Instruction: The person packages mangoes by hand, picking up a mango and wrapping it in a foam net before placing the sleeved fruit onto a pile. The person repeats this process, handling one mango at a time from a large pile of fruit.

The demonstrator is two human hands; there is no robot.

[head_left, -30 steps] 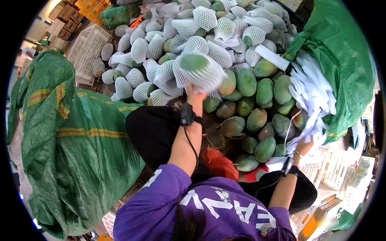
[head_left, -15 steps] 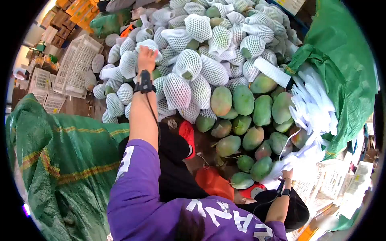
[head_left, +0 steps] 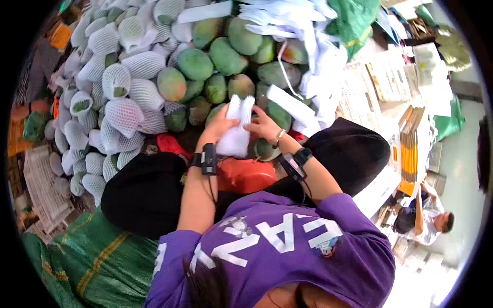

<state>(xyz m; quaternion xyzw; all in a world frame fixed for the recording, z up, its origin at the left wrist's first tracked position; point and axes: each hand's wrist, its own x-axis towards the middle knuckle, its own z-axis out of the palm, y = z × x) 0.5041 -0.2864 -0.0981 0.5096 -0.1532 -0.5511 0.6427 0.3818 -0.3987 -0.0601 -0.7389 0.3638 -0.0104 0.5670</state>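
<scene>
In front of my lap both hands meet at a white foam net sleeve [head_left: 233, 141], which stands up with its two top edges apart. My left hand [head_left: 218, 127] grips it from the left side, thumb across its front. On its right edge the fingers of my right hand [head_left: 264, 127] are pinched. Whether a mango is inside cannot be seen. Just beyond lie bare green and reddish mangoes [head_left: 227, 56]. Another flat foam sleeve [head_left: 292, 105] rests on the mangoes beside my right hand.
Mangoes in foam sleeves [head_left: 123, 115] are heaped at the left. Loose white foam sleeves [head_left: 321, 66] are piled at the right, near green sacking [head_left: 357, 23]. A red stool [head_left: 246, 174] is between my knees. White crates [head_left: 46, 179] stand far left; another person [head_left: 429, 218] is at far right.
My left hand has left the wrapped mangoes and come to the middle. My right hand has come in from the loose sleeves, and a foam sleeve is now between both hands. The view has turned right.
</scene>
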